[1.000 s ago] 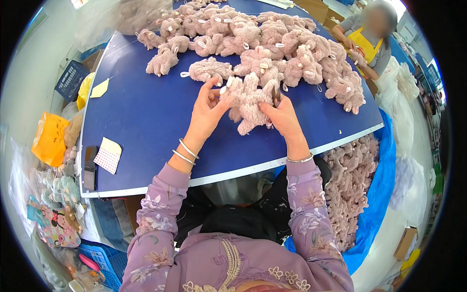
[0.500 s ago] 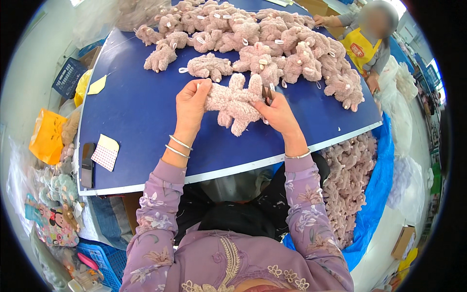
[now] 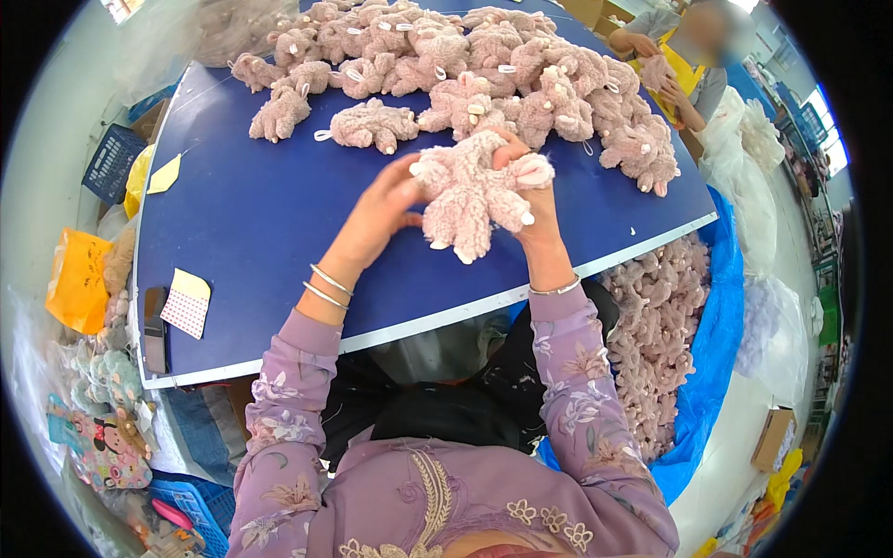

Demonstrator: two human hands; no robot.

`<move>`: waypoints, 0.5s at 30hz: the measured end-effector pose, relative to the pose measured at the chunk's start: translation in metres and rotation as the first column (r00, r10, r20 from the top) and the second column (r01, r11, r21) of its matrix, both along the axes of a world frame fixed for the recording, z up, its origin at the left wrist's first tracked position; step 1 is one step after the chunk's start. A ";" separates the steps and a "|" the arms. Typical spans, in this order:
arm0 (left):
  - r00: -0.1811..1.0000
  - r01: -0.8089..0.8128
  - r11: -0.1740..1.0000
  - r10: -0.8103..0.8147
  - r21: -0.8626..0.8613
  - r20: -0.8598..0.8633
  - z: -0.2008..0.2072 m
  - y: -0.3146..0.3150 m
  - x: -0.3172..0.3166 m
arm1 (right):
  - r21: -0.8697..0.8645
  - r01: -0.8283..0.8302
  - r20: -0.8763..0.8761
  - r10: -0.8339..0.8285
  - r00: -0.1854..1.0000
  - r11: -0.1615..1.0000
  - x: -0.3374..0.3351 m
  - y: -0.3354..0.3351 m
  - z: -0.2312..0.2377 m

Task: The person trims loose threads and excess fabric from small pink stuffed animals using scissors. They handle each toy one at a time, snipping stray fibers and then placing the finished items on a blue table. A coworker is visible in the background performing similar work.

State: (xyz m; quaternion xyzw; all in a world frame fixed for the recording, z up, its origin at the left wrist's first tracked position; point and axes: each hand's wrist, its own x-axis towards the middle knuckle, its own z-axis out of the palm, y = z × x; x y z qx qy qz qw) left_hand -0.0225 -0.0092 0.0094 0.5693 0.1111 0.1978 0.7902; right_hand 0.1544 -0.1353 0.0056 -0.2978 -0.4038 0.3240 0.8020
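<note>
A pink fluffy plush animal toy (image 3: pixel 468 200) with white-tipped feet and a pink-lined ear is held above the near part of the blue table. My right hand (image 3: pixel 537 200) grips it from behind and the right side, its fingers partly hidden by the plush. My left hand (image 3: pixel 379 206) is curled at the toy's left edge, with fingertips against or behind a limb. Just beyond, a similar plush toy (image 3: pixel 372 126) with a white loop lies on the table. No scissors show in my right hand; the toy covers part of its palm.
A heap of pink plush toys (image 3: pixel 419 46) covers the far side of the blue table (image 3: pixel 279 242). A phone (image 3: pixel 155 330) and a dotted paper (image 3: pixel 189 302) lie at left. More toys (image 3: pixel 656 344) fill a blue-lined container at right. A co-worker (image 3: pixel 684 60) handles a toy at far right.
The plush toy has been turned over and raised slightly, its ear now toward my right hand. The scissors seen in my right hand are out of sight. The co-worker now holds a toy.
</note>
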 end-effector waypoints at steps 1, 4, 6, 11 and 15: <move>0.998 0.056 0.997 -0.055 -0.046 0.006 -0.001 -0.007 0.002 | -0.056 0.040 0.060 -0.037 0.998 0.998 -0.002 0.001 0.000; 0.996 -0.026 0.999 0.024 -0.028 -0.091 0.011 -0.017 0.004 | -0.205 0.175 0.235 -0.125 0.964 0.963 -0.019 0.003 0.008; 0.986 -0.151 0.988 0.151 -0.003 -0.067 0.001 -0.011 0.005 | -0.301 0.281 0.190 -0.231 0.954 0.912 -0.026 0.009 0.010; 0.922 -0.386 0.919 0.387 -0.082 0.005 -0.004 -0.006 0.010 | -0.544 0.056 -0.019 -0.078 0.997 0.837 -0.015 -0.001 0.012; 0.892 -0.436 0.884 0.449 -0.166 0.047 -0.003 -0.003 0.009 | -0.525 -0.051 0.043 0.086 0.995 0.850 -0.031 -0.003 0.020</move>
